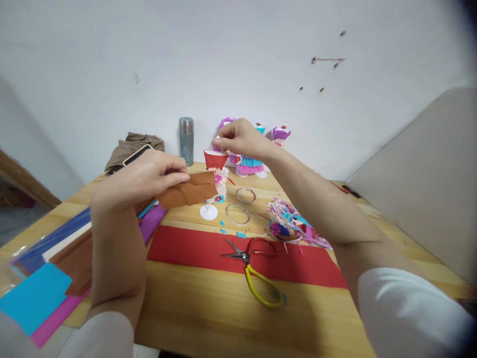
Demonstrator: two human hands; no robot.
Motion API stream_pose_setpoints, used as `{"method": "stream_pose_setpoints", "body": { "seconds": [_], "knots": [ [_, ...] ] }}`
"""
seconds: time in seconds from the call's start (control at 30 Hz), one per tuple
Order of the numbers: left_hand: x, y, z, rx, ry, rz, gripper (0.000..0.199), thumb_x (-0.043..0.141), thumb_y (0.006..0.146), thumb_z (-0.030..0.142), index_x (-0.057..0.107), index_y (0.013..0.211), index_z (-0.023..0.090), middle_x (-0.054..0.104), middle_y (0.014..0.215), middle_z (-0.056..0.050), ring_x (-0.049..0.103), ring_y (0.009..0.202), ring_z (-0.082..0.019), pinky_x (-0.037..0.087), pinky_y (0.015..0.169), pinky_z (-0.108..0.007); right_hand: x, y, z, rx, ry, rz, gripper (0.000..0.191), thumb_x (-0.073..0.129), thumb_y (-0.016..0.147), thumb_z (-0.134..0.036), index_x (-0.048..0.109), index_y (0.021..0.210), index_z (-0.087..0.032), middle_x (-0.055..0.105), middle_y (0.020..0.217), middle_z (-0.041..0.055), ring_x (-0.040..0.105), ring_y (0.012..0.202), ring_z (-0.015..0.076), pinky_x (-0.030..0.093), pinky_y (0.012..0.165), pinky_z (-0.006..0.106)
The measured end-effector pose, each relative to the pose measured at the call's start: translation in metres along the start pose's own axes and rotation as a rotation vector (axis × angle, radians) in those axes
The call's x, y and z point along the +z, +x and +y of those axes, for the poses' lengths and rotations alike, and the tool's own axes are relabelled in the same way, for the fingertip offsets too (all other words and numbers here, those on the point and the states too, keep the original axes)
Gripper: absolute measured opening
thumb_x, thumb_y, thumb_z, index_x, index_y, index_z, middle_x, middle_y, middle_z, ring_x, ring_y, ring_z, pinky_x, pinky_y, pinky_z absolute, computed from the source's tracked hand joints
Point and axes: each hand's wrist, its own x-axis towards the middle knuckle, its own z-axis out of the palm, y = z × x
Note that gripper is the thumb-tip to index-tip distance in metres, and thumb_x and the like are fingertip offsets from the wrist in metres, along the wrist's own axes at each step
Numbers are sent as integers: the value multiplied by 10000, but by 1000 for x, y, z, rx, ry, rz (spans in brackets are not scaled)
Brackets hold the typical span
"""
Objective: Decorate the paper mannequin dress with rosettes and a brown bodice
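My left hand (152, 171) is closed, thumb over fingers, on a piece of brown crepe paper (194, 190) that stretches to the right. In front of me stands a miniature dress form (215, 160) with a red top, a pink paper flower at its waist and a round white base (208, 212). The brown paper's right end overlaps the form's lower part from my view. My right hand (238, 136) pinches the small white knob at the form's top. Open scissors (245, 257) with one red and one yellow handle lie across a red paper strip (179, 247).
Other dressed miniature forms (250, 165) stand by the wall, near a grey-green flask (186, 141). Two ring-shaped rolls (238, 214) and a heap of paper scraps (285, 221) lie mid-table. Coloured paper sheets (37, 293) are at the left, below brown cloth (134, 144).
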Motion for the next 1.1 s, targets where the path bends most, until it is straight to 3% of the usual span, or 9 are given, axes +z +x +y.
{"method": "stream_pose_setpoints", "body": {
  "seconds": [0.2, 0.33, 0.4, 0.53, 0.63, 0.83, 0.97, 1.1],
  "knots": [
    [16, 19, 5, 13, -169, -19, 298, 479, 887, 384, 581, 711, 166, 520, 661, 19, 475, 648, -126, 326, 603, -234, 0, -7, 4, -47, 83, 21, 242, 595, 865, -326, 630, 705, -149, 465, 577, -41, 389, 570, 89, 312, 576, 263],
    [23, 25, 10, 17, -269, 10, 298, 503, 866, 383, 564, 675, 163, 479, 626, 31, 425, 619, -113, 307, 573, -233, 3, -32, 2, -100, 139, 264, 238, 593, 856, -365, 674, 823, -144, 579, 700, -2, 451, 618, 102, 337, 594, 265],
    [26, 26, 14, 6, -304, 41, 296, 512, 862, 368, 549, 654, 160, 468, 614, 35, 407, 603, -103, 291, 557, -230, 9, -53, -4, -38, 223, 325, 316, 555, 880, -436, 664, 801, -150, 574, 677, 4, 465, 613, 110, 349, 585, 265],
    [32, 28, 25, 0, -355, 51, 301, 539, 856, 368, 552, 644, 156, 469, 589, 41, 395, 566, -89, 274, 521, -221, 29, -91, -14, 53, 317, 246, 300, 707, 761, -448, 671, 860, -166, 648, 801, 29, 545, 710, 138, 396, 616, 263],
    [38, 32, 29, -12, -404, 26, 294, 558, 853, 385, 616, 689, 147, 498, 569, 38, 421, 553, -91, 291, 513, -213, 41, -104, -12, 178, 518, 190, 339, 748, 710, -479, 603, 724, -173, 592, 679, -4, 505, 620, 112, 379, 565, 248],
    [48, 38, 30, -83, -574, -7, 328, 643, 799, 427, 745, 913, 137, 677, 712, -15, 529, 621, -117, 373, 552, -207, 35, -117, 0, 318, 817, 169, 394, 830, 613, -492, 619, 697, -169, 616, 651, -13, 532, 594, 105, 417, 573, 244],
    [52, 40, 35, -71, -620, -46, 293, 670, 780, 425, 719, 777, 137, 616, 626, 13, 474, 561, -93, 326, 506, -195, 33, -127, 5, 331, 819, 207, 412, 828, 609, -513, 632, 693, -161, 596, 619, -24, 501, 559, 86, 378, 542, 223],
    [60, 45, 40, -48, -580, -47, 292, 669, 784, 434, 719, 738, 150, 688, 741, -26, 567, 657, -129, 383, 544, -208, 36, -132, 10, 323, 760, 281, 391, 800, 636, -501, 600, 654, -166, 558, 592, -36, 471, 542, 79, 357, 538, 224]
  ]
}}
